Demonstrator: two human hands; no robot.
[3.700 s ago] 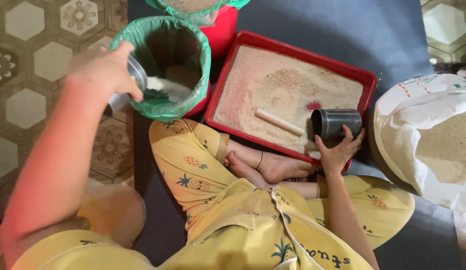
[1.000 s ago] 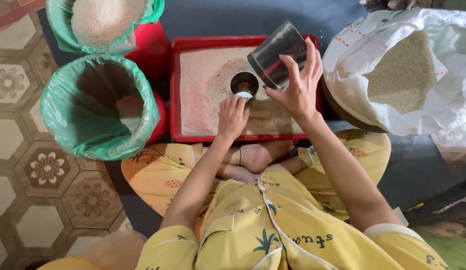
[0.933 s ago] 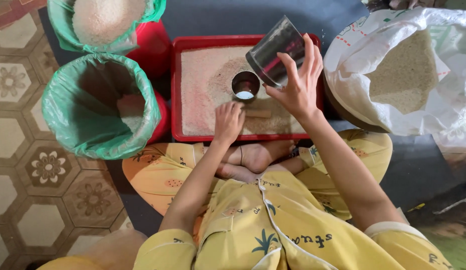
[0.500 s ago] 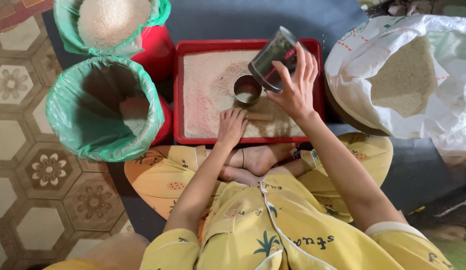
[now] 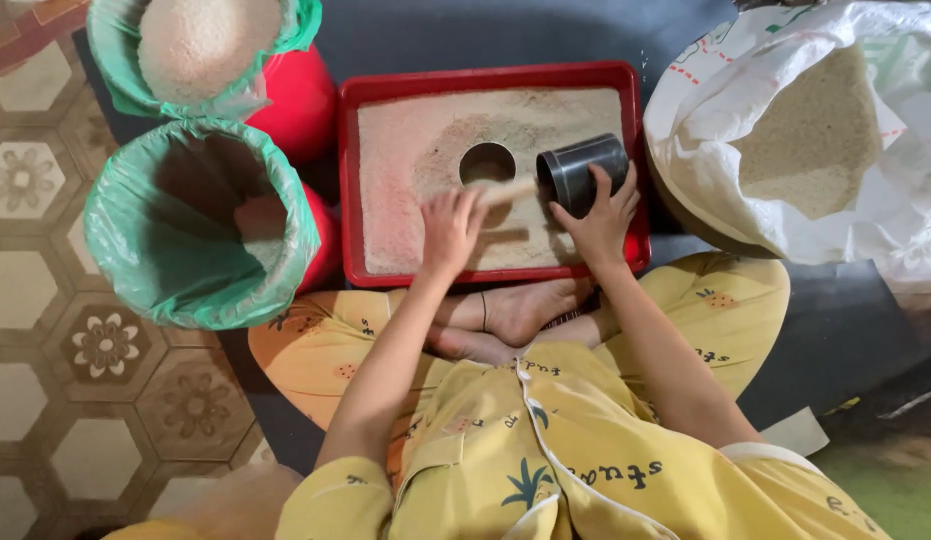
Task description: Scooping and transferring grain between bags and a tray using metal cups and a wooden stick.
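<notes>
Head view, looking straight down, items as I log them:

1. Red rectangular plastic tray (image 5: 355, 180), on the dark floor mat (image 5: 505, 35) ahead of my crossed legs, holding a flat layer of pale tan grain with a round bare patch (image 5: 487, 163) in it.
2. Left hand (image 5: 451, 228), over the near middle of the tray, fingers curled around a short pale wooden stick (image 5: 512, 190) that points toward the cup.
3. Right hand (image 5: 600, 212), wrapped around a dark grey cylindrical metal cup (image 5: 582, 172) lying on its side at the tray's right edge, open mouth facing the bare patch.
4. Green plastic bag lining a red bucket (image 5: 200, 222), left of the tray, nearly empty, a little grain at the bottom.
5. Second green-lined red bucket (image 5: 213, 50), behind the first, heaped with grain.
6. White woven sack (image 5: 785, 140), right of the tray, mouth open, grain showing inside.
7. Patterned hexagonal floor tiles (image 5: 45, 330), far left.
</notes>
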